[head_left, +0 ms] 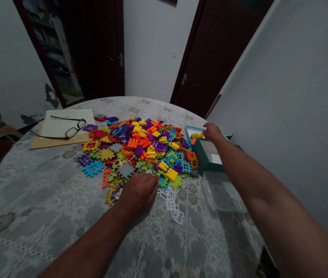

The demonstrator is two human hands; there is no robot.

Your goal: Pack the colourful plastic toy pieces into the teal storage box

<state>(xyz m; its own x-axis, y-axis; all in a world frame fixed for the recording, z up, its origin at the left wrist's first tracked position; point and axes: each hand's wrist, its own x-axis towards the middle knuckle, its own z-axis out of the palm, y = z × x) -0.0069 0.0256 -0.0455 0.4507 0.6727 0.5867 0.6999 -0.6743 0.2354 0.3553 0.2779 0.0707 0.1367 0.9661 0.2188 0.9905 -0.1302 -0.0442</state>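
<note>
A heap of colourful plastic building pieces (pixel 140 139) lies mid-table, with yellow, orange and purple ribbed connectors on top of flat toothed plates. At its near edge rests my left hand (pixel 140 191), fingers curled in; anything inside them is hidden. White window-like lattice pieces (pixel 171 202) trail over the cloth just right of that hand. My right hand (pixel 212 133) reaches out over a teal-rimmed box (pixel 191 128) that contains some yellow and orange connectors (pixel 197 136). Its fingers are small and dim here, so their grip does not show.
A dark green open box (pixel 211 164) stands right of the heap, below my right forearm. Closer to me is a clear plastic container (pixel 224 193). Black-framed glasses (pixel 71 132) lie on paper and a board (pixel 38 141) at left. The round table's patterned cloth (pixel 45 204) reaches toward me.
</note>
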